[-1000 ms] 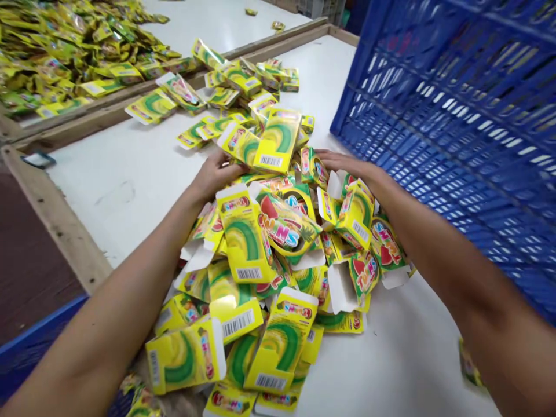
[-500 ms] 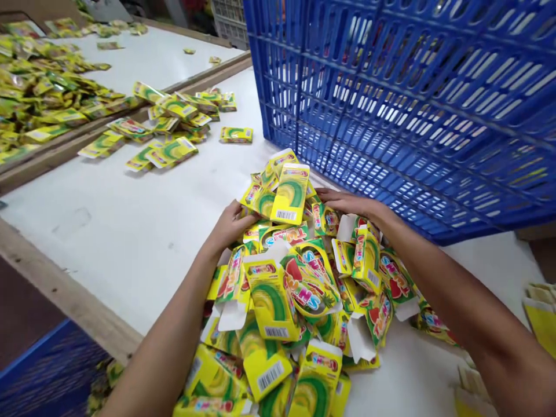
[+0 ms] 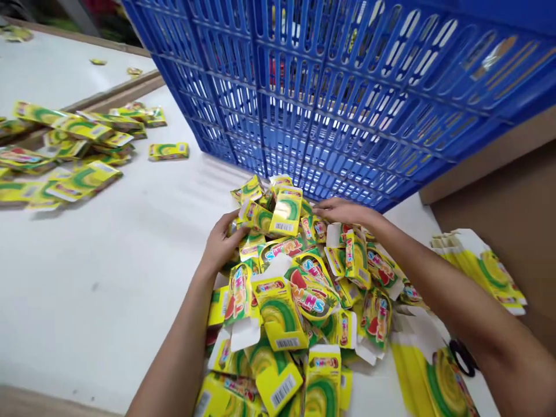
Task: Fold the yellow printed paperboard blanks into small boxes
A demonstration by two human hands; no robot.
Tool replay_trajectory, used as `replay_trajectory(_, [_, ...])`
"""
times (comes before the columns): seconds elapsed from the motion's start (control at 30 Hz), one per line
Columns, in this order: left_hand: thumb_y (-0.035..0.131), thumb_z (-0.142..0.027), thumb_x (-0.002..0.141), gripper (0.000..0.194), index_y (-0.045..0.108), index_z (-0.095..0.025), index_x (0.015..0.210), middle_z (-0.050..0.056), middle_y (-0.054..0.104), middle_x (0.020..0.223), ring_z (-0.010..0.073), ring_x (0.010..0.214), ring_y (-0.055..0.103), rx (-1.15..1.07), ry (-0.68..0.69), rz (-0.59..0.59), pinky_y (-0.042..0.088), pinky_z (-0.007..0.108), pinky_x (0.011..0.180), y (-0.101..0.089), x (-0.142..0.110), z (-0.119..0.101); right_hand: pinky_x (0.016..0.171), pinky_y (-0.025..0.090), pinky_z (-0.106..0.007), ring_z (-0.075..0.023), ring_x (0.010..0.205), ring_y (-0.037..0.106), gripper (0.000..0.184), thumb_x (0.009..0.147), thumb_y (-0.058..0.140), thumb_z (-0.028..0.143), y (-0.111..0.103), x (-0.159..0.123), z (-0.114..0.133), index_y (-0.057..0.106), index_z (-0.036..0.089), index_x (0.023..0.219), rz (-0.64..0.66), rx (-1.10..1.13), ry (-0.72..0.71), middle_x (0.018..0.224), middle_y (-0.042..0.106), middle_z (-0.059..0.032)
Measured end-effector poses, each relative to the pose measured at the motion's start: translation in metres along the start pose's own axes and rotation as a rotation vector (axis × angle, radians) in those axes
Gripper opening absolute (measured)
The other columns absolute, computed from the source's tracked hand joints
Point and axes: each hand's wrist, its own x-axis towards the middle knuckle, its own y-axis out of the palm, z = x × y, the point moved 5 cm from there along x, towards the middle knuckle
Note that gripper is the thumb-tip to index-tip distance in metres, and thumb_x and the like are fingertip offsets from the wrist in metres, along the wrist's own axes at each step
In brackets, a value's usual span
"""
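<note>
A loose heap of small yellow-and-green cartons [image 3: 278, 313] with fruit prints lies in front of me on the white table [image 3: 130, 278]. Several cartons have their white end flaps open. My left hand [image 3: 221, 243] cups the far left side of the heap, thumb and fingers curved against the cartons. Around the far right side reaches my right hand [image 3: 343, 211], its fingers laid along the cartons and its fingertips partly hidden behind them. Together the two hands hold the heap between them, with the forearms along its sides.
A blue slatted crate [image 3: 260, 75] stands tilted just beyond the heap. At right lie flattened cartons [image 3: 482, 269], more flat cartons [image 3: 430, 370] and a black loop [image 3: 463, 356]. Closed cartons [image 3: 87, 133] are piled at left by a wooden rail [image 3: 108, 90]; one carton [image 3: 168, 151] lies apart.
Both hands have drawn the heap over the table, away from the closed cartons and toward the right. The view has swung right, bringing the flattened cartons into sight.
</note>
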Motion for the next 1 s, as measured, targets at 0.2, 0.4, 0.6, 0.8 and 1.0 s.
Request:
replay_trajectory(0.2, [0.062,-0.042,0.076,0.047,0.062,-0.022,0.118,0.009,0.066,0.116,0.0289,0.110,0.059,0.022,-0.005,-0.104,0.045,0.044,0.097,-0.008,0.011,-0.008,0.096,0.046,-0.043,-0.0277,0.108,0.062,0.030,0.091,0.047,0.035,-0.044,-0.092,0.044,0.069,0.020,0.105,-0.407,-0.079,0.023,0.112,0.069,-0.0102])
replay_trajectory(0.4, [0.061,-0.032,0.076,0.029,0.066,-0.019,0.101,0.008,0.069,0.103,0.0237,0.100,0.063,-0.055,0.031,-0.376,0.049,0.038,0.091,-0.032,0.021,-0.023,0.103,0.044,-0.037,-0.0185,0.122,0.054,0.034,0.091,0.048,0.041,0.105,-0.208,0.196,0.056,0.042,0.124,-0.252,-0.070,-0.484,0.130,0.062,0.0018])
replay_trajectory(0.6, [0.059,-0.030,0.078,0.027,0.065,-0.020,0.102,0.007,0.067,0.110,0.0235,0.106,0.061,-0.044,0.134,-0.305,0.050,0.037,0.090,-0.043,-0.001,-0.053,0.116,0.026,-0.047,-0.0267,0.139,0.034,0.064,0.082,0.057,0.059,0.224,-0.219,0.219,0.041,0.035,0.139,0.044,-0.025,-0.392,0.148,0.043,-0.0036])
replay_trajectory(0.8, [0.056,-0.031,0.084,0.026,0.062,-0.025,0.109,0.006,0.063,0.116,0.0250,0.112,0.058,0.066,0.265,-0.177,0.048,0.042,0.097,-0.080,-0.100,-0.077,0.113,0.025,-0.058,-0.0311,0.135,0.039,0.037,0.081,0.064,0.047,0.217,-0.233,0.221,0.062,0.022,0.108,-0.100,-0.032,-0.135,0.137,0.053,-0.0135])
replay_trajectory(1.0, [0.057,-0.024,0.085,0.035,0.057,-0.038,0.116,0.005,0.061,0.119,0.0278,0.116,0.055,0.121,0.339,0.132,0.046,0.046,0.101,-0.073,-0.222,-0.069,0.098,0.039,-0.062,-0.0347,0.111,0.057,0.027,0.079,0.066,0.040,0.233,-0.250,0.225,0.059,0.026,0.101,-0.223,-0.044,0.014,0.114,0.064,-0.0105])
